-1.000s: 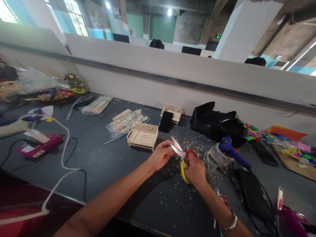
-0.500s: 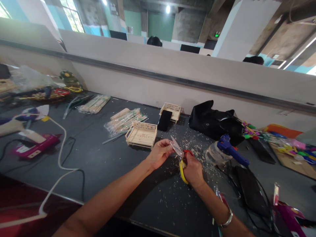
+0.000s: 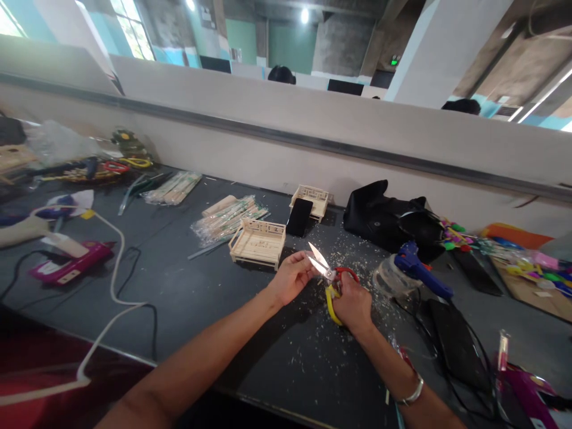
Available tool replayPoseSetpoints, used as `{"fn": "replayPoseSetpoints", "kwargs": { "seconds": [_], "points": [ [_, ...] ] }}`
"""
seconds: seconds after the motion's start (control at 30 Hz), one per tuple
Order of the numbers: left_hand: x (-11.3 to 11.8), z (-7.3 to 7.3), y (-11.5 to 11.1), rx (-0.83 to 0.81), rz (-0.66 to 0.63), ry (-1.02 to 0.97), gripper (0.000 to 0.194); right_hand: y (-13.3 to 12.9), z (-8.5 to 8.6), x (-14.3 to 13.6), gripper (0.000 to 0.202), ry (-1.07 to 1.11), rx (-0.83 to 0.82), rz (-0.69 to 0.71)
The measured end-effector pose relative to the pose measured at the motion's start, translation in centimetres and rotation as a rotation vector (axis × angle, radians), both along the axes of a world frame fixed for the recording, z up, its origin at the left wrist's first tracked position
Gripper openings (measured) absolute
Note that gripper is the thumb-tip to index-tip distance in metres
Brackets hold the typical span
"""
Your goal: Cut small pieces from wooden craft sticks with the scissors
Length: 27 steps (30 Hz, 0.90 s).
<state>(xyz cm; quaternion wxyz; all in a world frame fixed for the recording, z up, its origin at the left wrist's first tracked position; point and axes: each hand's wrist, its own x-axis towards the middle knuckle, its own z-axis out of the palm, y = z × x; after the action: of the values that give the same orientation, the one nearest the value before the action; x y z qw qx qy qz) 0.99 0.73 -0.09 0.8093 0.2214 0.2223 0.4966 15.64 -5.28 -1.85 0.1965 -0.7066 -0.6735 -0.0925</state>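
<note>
Behind the scissors, a phone seemingly leans on a model bench.

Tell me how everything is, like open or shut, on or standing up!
Scissors, open.
Right grip, closed around the scissors.
Left grip, curled beside the scissors; whether it holds anything is unclear.
Phone, screen dark.
Front little bench, upright.
Back little bench, upright.
Sticks, wrapped in clear plastic.
Black bag, slumped.
Ceiling lamp, lit.
Green sign, lit.

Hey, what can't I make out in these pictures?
Head view:
Anything the left hand pinches: too small, hidden within its grip.
Parts of the scissors: covered by the right hand.
Part of the rear wooden model: behind the phone.
Lower right purple tool: cut off by the picture's edge.
</note>
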Motion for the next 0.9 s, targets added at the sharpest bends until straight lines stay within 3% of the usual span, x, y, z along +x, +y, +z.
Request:
{"fn": "replayPoseSetpoints", "kwargs": {
  "seconds": [0.2,0.67,0.9],
  "points": [
    [-0.02,0.14,-0.2,0.012,0.019,-0.057,0.023,-0.03,0.28,-0.02,0.011,0.002,0.008,0.007],
    [-0.03,0.49,-0.66,0.026,-0.091,-0.085,0.025,-0.24,0.55,-0.06,0.009,-0.007,0.027,0.045],
    [0.06,0.07,-0.67,0.04,-0.047,-0.086,0.025,-0.2,0.31,0.0,0.008,-0.032,0.143,0.092]
  ]
}}
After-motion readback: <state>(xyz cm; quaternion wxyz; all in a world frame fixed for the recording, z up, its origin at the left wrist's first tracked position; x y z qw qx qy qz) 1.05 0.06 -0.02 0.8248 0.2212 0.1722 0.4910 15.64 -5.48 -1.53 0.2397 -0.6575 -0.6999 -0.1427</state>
